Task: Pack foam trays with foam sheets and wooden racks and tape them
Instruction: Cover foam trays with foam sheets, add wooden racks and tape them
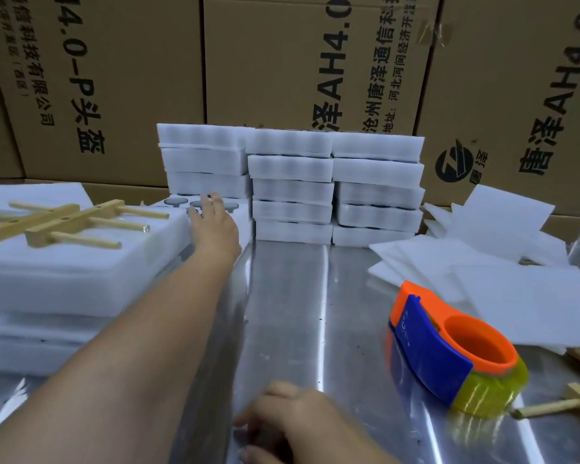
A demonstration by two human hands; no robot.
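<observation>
My left hand (pixel 213 217) reaches far forward, its fingers straight on a white foam tray (pixel 235 209) with round grey pieces in its pockets, at the foot of the stacked trays. Near the bottom edge my right hand (pixel 282 420) lies on the metal table, fingers loosely curled, holding nothing that I can see. A wooden rack (pixel 61 221) lies on top of a foam tray stack (pixel 64 279) at the left. An orange and blue tape dispenser (pixel 449 349) with yellowish tape sits at the right. Loose foam sheets (pixel 503 272) are piled behind it.
Three columns of stacked foam trays (pixel 332 185) stand at the back, before large cardboard boxes (pixel 282 61). The shiny metal table (pixel 288 296) runs down the middle. Wooden rack pieces (pixel 549 403) lie at the lower right edge.
</observation>
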